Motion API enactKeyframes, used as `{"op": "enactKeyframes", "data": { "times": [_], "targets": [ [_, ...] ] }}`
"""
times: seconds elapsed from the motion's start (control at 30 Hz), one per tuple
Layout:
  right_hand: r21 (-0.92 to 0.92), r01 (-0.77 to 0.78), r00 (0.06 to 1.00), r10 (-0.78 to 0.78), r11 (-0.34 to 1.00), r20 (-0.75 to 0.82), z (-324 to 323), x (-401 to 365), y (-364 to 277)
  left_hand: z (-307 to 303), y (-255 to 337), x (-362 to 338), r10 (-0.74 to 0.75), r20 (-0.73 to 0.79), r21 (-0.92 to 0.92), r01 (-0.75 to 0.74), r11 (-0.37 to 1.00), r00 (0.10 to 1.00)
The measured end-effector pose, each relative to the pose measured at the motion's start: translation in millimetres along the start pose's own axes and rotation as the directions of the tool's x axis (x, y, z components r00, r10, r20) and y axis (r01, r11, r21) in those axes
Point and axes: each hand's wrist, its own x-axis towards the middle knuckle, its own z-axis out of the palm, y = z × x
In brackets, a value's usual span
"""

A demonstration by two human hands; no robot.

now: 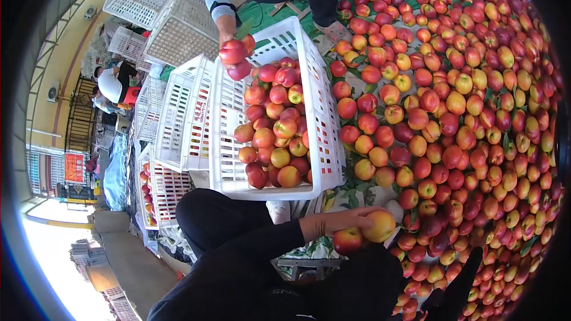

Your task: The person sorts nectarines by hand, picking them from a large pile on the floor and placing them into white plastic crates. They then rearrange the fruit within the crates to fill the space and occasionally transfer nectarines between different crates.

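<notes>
My left hand (348, 220) reaches in from the left, closed around nectarines in front of my dark shirt. A yellow nectarine (380, 226) and a redder nectarine (347, 241) show at its fingers. My right arm, in a dark sleeve, extends over the heap of nectarines (452, 154) at the lower right. My right hand (477, 238) looks dark and small there, and its fingers cannot be made out. Beyond my knee stands a white slotted crate (267, 194), partly filled with nectarines. Over its far corner, a co-worker's hand (226, 27) holds several red nectarines.
More white crates (172, 116) stand at the left, one low crate (169, 193) with nectarines in it. Stacked crates (181, 27) rise behind. The co-worker crouches at the top on green sheeting. Another person (111, 85) is farther off. Leaves lie among the fruit.
</notes>
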Motion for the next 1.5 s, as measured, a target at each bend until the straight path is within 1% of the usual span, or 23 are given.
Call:
{"op": "enactKeyframes", "data": {
  "times": [0.07, 0.17, 0.23, 0.27, 0.3, 0.33, 0.4, 0.43, 0.47, 0.5, 0.6, 0.63, 0.67, 0.73, 0.8, 0.87, 1.0, 1.1, 1.2, 1.3, 1.33, 1.43, 1.5],
  "targets": [
    [0.437, -0.133, 0.988, 0.083, 0.89, 0.132, -4.3, -17.7, 13.1, 4.6, 19.1, -35.4, 0.093, 0.011, 0.053, -0.093, 0.994, 0.996],
    [0.678, -0.146, 0.989, 0.088, 0.72, 0.119, -3.3, -73.8, 14.6, 14.2, 63.1, -101.3, 0.21, -0.063, 0.24, -0.189, 0.952, 0.976],
    [0.894, -0.186, 0.959, -0.125, 0.408, 0.256, 2.9, -135.8, -5.5, 18.2, 84.3, -149.9, 0.324, -0.184, 0.334, -0.251, 0.909, 0.928],
    [0.908, -0.392, 0.894, -0.174, 0.147, 0.414, 8.0, -180.8, -36.3, 14.0, 88.9, -172.2, 0.378, -0.244, 0.364, -0.277, 0.889, 0.893],
    [0.891, -0.377, 0.86, -0.261, 0.253, 0.438, 12.5, -193.8, -34.0, 9.8, 93.7, -194.4, 0.43, -0.303, 0.398, -0.297, 0.868, 0.851],
    [0.881, -0.419, 0.835, -0.289, 0.219, 0.469, 17.2, -232.9, -64.3, 2.1, 97.2, -213.9, 0.469, -0.353, 0.422, -0.31, 0.852, 0.809],
    [0.774, -0.612, 0.706, -0.33, 0.162, 0.627, 27.6, -301.3, -123.1, -12.1, 107.9, -244.6, 0.552, -0.423, 0.664, -0.168, 0.728, 0.719],
    [0.766, -0.61, 0.671, -0.381, 0.204, 0.636, 40.8, -301.2, -127.2, -23.5, 109.7, -256.0, 0.576, -0.451, 0.767, -0.035, 0.641, 0.681],
    [0.742, -0.617, 0.585, -0.479, 0.262, 0.655, 45.0, -339.1, -169.6, -38.0, 107.5, -265.5, 0.609, -0.471, 0.837, 0.106, 0.536, 0.638],
    [0.768, -0.524, 0.599, -0.482, 0.367, 0.64, 55.9, -342.1, -181.5, -56.0, 100.9, -274.8, 0.728, -0.355, 0.934, 0.261, 0.245, 0.587],
    [0.68, -0.526, 0.374, -0.58, 0.51, 0.724, 65.0, -405.4, -270.6, -49.1, 97.8, -286.9, 0.796, -0.303, 0.935, 0.325, 0.142, 0.525],
    [0.688, -0.448, 0.315, -0.62, 0.57, 0.719, 66.9, -426.2, -297.5, -54.5, 90.1, -284.2, 0.761, -0.429, 0.897, 0.329, 0.295, 0.487],
    [0.688, -0.429, 0.207, -0.678, 0.585, 0.705, 69.2, -447.3, -323.0, -53.8, 83.5, -282.7, 0.76, -0.421, 0.903, 0.313, 0.295, 0.495],
    [0.684, -0.408, 0.005, -0.747, 0.605, 0.665, 75.4, -484.0, -365.8, -52.4, 69.2, -278.3, 0.732, -0.327, 0.788, 0.6, -0.139, 0.598],
    [0.776, -0.279, -0.078, -0.818, 0.566, 0.569, 88.3, -510.0, -395.5, -65.1, 54.0, -274.7, 0.71, -0.28, 0.795, 0.571, -0.206, 0.646],
    [0.836, -0.054, 0.042, -0.835, 0.546, 0.548, 98.1, -518.3, -404.5, -66.0, 44.3, -272.9, 0.632, -0.295, 0.788, 0.557, -0.264, 0.717],
    [0.8, 0.051, 0.122, -0.799, 0.598, 0.589, 94.8, -491.9, -368.5, -61.7, 36.7, -272.8, 0.566, -0.299, 0.809, 0.518, -0.276, 0.768],
    [0.658, 0.184, 0.351, -0.674, 0.731, 0.65, 73.5, -457.9, -291.7, -52.9, 36.1, -268.0, 0.546, -0.277, 0.809, 0.499, -0.312, 0.791],
    [0.539, 0.083, 0.62, -0.467, 0.838, 0.631, 58.4, -406.8, -167.9, -56.4, 32.6, -255.9, 0.597, -0.132, 0.808, 0.435, -0.397, 0.791],
    [0.43, -0.08, 0.83, -0.178, 0.899, 0.528, 42.5, -382.7, -25.3, -41.3, 33.8, -243.6, 0.571, -0.147, 0.878, 0.373, -0.302, 0.808],
    [0.317, -0.099, 0.871, -0.072, 0.943, 0.487, 36.1, -379.5, 12.9, -35.4, 33.0, -237.5, 0.572, -0.135, 0.907, 0.333, -0.257, 0.809],
    [0.459, -0.246, 0.925, 0.064, 0.853, 0.376, 22.0, -392.5, 74.1, -29.6, 30.7, -201.4, 0.604, -0.144, 0.931, 0.315, -0.187, 0.784],
    [0.506, -0.143, 0.965, 0.006, 0.851, 0.263, 27.5, -376.0, 83.0, -28.9, 25.5, -202.1, 0.641, -0.242, 0.902, 0.413, -0.128, 0.728]
  ]
}}
